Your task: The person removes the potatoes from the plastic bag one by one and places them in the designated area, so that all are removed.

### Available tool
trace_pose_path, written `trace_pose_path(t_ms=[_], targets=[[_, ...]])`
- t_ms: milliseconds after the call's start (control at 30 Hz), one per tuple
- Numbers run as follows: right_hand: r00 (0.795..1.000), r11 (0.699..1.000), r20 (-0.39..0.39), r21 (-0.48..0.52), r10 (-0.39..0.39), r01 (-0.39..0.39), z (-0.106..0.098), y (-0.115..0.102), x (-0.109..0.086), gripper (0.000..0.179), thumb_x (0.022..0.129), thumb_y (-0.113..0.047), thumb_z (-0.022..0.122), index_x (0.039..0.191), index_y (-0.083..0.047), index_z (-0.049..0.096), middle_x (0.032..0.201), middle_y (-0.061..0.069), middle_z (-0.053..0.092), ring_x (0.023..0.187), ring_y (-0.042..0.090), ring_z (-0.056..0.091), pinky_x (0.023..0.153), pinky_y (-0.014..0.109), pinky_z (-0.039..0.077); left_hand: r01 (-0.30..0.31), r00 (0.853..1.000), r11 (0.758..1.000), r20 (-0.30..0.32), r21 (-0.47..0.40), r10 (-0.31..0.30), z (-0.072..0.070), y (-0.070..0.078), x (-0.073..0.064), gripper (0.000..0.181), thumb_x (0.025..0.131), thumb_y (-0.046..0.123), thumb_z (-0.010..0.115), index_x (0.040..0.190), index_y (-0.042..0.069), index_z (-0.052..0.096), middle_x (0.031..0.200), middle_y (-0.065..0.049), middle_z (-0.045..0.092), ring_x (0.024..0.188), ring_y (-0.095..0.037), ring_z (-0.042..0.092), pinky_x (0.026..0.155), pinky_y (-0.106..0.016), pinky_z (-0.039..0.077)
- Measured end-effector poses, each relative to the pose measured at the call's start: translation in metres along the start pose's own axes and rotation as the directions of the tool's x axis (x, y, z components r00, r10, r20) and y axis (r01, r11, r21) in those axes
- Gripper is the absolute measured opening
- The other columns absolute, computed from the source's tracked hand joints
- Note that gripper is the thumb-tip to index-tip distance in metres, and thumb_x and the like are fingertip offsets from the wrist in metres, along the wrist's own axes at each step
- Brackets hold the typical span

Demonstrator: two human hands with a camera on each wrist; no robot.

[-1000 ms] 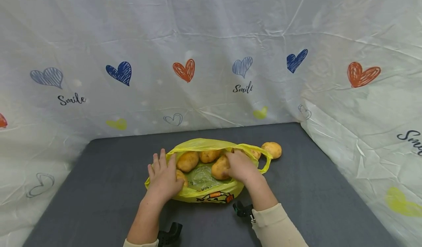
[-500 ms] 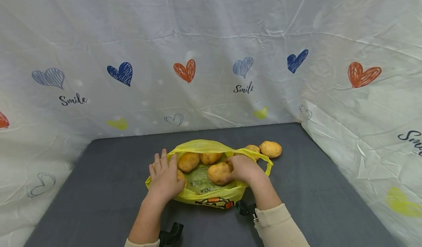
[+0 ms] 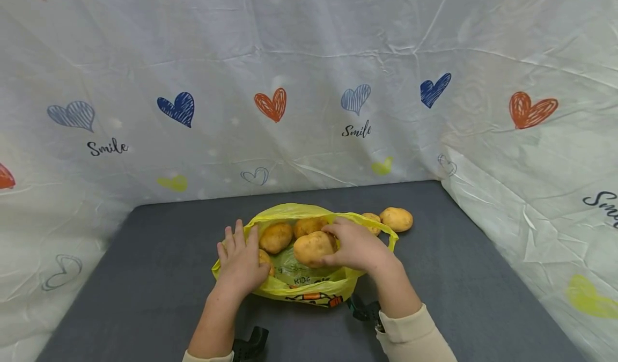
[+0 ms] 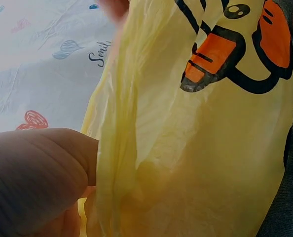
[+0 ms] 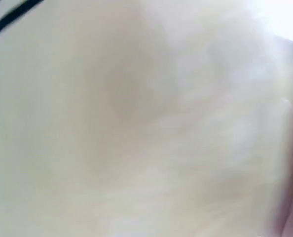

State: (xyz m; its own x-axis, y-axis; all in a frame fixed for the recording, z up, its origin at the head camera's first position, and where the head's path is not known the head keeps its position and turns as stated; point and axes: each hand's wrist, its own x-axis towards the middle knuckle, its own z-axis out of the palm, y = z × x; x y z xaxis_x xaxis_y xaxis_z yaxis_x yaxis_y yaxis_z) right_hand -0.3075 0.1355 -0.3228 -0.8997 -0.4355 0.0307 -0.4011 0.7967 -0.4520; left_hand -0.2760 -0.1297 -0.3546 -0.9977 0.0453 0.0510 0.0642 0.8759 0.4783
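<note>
A yellow plastic bag [image 3: 347, 284] lies with its mouth spread, several potatoes inside. My right hand [image 3: 359, 244] reaches over its right side and grips a large potato [image 3: 311, 249] at the mouth. At the left rim, my left hand [image 3: 240, 263] rests with its fingers straight and spread. In the left wrist view its thumb [image 4: 43, 168] passes behind the bag's edge. Two more potatoes, a left one [image 3: 275, 237] and a back one [image 3: 306, 226], show inside the bag, and another [image 3: 265, 261] is partly hidden by the left hand. Blurred yellow plastic fills most of the right wrist view.
On the dark grey table [image 3: 159, 276], a potato [image 3: 397, 219] lies behind the bag's right handle [image 3: 393, 241], with another [image 3: 372, 217] partly covered beside it. A white sheet [image 3: 309, 56] printed with hearts hangs behind the table and along the sides.
My right hand has turned and lifted the potato from the bag's right side, bringing it left toward the middle. The left hand stays at the left rim.
</note>
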Motion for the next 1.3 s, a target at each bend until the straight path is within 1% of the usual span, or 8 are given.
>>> trace_pose_path(t_ms=[167, 267, 433, 600, 800, 967, 1133, 1300], targets=[[0.995, 0.995, -0.063, 0.051, -0.083, 0.087, -0.018, -0.012, -0.016, 0.063, 0.083, -0.036, 0.086, 0.136, -0.010, 0.065, 0.122, 0.000, 0.061, 0.106, 0.020, 0.062, 0.088, 0.041, 0.053, 0.001, 1.000, 1.000, 0.000, 0.008, -0.001, 0.000, 0.000, 0.000, 0.087, 0.090, 0.012, 0.070, 0.162, -0.001, 0.023, 0.166, -0.032, -0.006, 0.150, -0.053, -0.013, 0.115, -0.072, -0.007], [0.986, 0.990, -0.116, 0.071, -0.117, 0.126, -0.028, -0.012, -0.025, 0.061, 0.083, -0.032, 0.087, 0.135, -0.009, 0.065, 0.119, -0.002, 0.061, 0.104, 0.017, 0.061, 0.086, 0.038, 0.053, 0.000, 1.000, 1.000, -0.006, 0.016, 0.000, 0.000, 0.000, -0.001, 0.086, 0.090, 0.012, 0.071, 0.161, -0.001, 0.025, 0.166, -0.032, -0.004, 0.150, -0.054, -0.011, 0.115, -0.073, -0.005], [0.970, 0.988, -0.214, 0.067, -0.119, 0.137, -0.043, -0.005, -0.037, 0.057, 0.084, -0.030, 0.087, 0.133, -0.010, 0.066, 0.123, -0.001, 0.063, 0.109, 0.021, 0.062, 0.089, 0.041, 0.053, -0.003, 1.000, 1.000, -0.008, 0.020, 0.003, -0.001, 0.000, -0.002, 0.086, 0.089, 0.011, 0.071, 0.161, -0.002, 0.025, 0.166, -0.033, -0.003, 0.150, -0.054, -0.010, 0.115, -0.073, -0.005], [0.944, 0.989, -0.315, 0.079, -0.098, 0.129, -0.055, 0.013, -0.047, 0.053, 0.084, -0.026, 0.087, 0.131, -0.011, 0.066, 0.121, -0.001, 0.063, 0.109, 0.024, 0.061, 0.088, 0.044, 0.053, -0.006, 1.000, 1.000, 0.000, 0.011, 0.006, -0.002, -0.002, -0.002, 0.084, 0.091, 0.011, 0.068, 0.161, -0.002, 0.024, 0.166, -0.033, -0.005, 0.150, -0.054, -0.012, 0.115, -0.073, -0.006], [0.916, 0.993, -0.401, 0.099, -0.022, 0.068, -0.069, 0.031, -0.057, 0.055, 0.084, -0.023, 0.086, 0.133, -0.011, 0.064, 0.125, 0.003, 0.063, 0.109, 0.024, 0.059, 0.093, 0.048, 0.049, 0.001, 1.000, 1.000, -0.001, -0.002, -0.001, -0.002, -0.006, 0.000, 0.082, 0.092, 0.011, 0.066, 0.161, -0.003, 0.024, 0.165, -0.033, -0.005, 0.150, -0.054, -0.013, 0.115, -0.073, -0.007], [0.895, 0.992, -0.441, 0.129, 0.066, -0.009, -0.076, 0.043, -0.063, 0.056, 0.086, -0.027, 0.085, 0.133, -0.007, 0.062, 0.127, 0.008, 0.062, 0.116, 0.030, 0.058, 0.099, 0.054, 0.046, 0.004, 1.000, 1.000, -0.002, 0.001, -0.004, -0.003, -0.006, 0.001, 0.083, 0.092, 0.012, 0.066, 0.161, -0.003, 0.022, 0.165, -0.033, -0.005, 0.150, -0.054, -0.013, 0.115, -0.073, -0.007], [0.882, 0.979, -0.445, 0.187, 0.158, -0.081, -0.082, 0.057, -0.071, 0.064, 0.088, -0.038, 0.082, 0.135, -0.003, 0.057, 0.128, 0.012, 0.058, 0.118, 0.034, 0.055, 0.097, 0.055, 0.044, 0.010, 1.000, 1.000, -0.001, -0.008, -0.010, -0.003, -0.006, 0.000, 0.083, 0.092, 0.011, 0.066, 0.161, -0.003, 0.022, 0.165, -0.033, -0.006, 0.150, -0.054, -0.014, 0.114, -0.073, -0.008], [0.884, 0.965, -0.410, 0.217, 0.225, -0.145, -0.085, 0.070, -0.077, 0.072, 0.090, -0.039, 0.079, 0.142, 0.002, 0.050, 0.132, 0.018, 0.052, 0.120, 0.038, 0.049, 0.098, 0.060, 0.041, 0.014, 1.000, 1.000, 0.003, -0.009, -0.014, -0.002, -0.006, 0.000, 0.084, 0.092, 0.012, 0.066, 0.162, -0.003, 0.021, 0.165, -0.033, -0.005, 0.150, -0.054, -0.014, 0.114, -0.073, -0.007]])
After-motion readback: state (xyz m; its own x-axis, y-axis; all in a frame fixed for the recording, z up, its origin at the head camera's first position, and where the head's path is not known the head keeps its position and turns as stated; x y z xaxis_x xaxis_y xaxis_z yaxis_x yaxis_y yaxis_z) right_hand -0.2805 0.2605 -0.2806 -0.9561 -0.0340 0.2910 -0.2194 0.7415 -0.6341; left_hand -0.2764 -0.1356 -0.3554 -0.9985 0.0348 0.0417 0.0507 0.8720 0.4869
